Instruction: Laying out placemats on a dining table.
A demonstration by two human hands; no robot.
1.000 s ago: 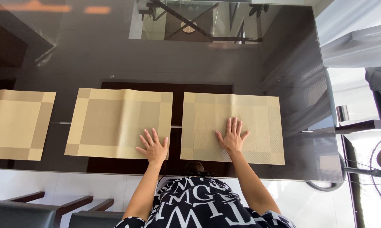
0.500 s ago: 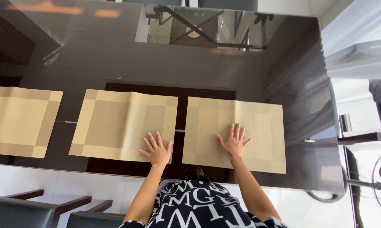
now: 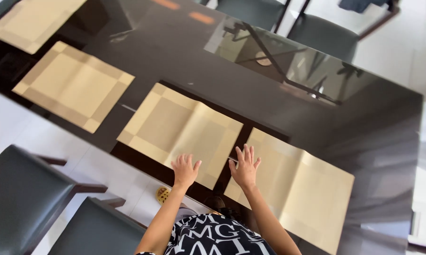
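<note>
Left hand (image 3: 185, 170) flat, fingers spread, palm down on the near right corner of the middle placemat (image 3: 180, 132); holding nothing. Right hand (image 3: 244, 169) also flat and spread, resting on the near left corner of the right placemat (image 3: 293, 186), partly over the dark gap between the two mats; no pinch, no grasp. Both mats are tan woven rectangles with lighter borders, lying flat side by side along the near edge of the dark glass desk (image 3: 317, 118), just beside each other but not touching. Middle mat has a slight fold ridge across it; right mat looks a bit wavy too.

Further along the near edge toward the left end sits a third placemat (image 3: 73, 86), well apart from the hands, and a fourth placemat (image 3: 33, 21) lies at the far left corner, cut by the frame.

Progress, judged from the layout: four mats are down in a row, and the two under the hands look placed but not fully flattened or squared. Grey chairs (image 3: 24, 193) stand at the near side, more chairs at the far side.
</note>
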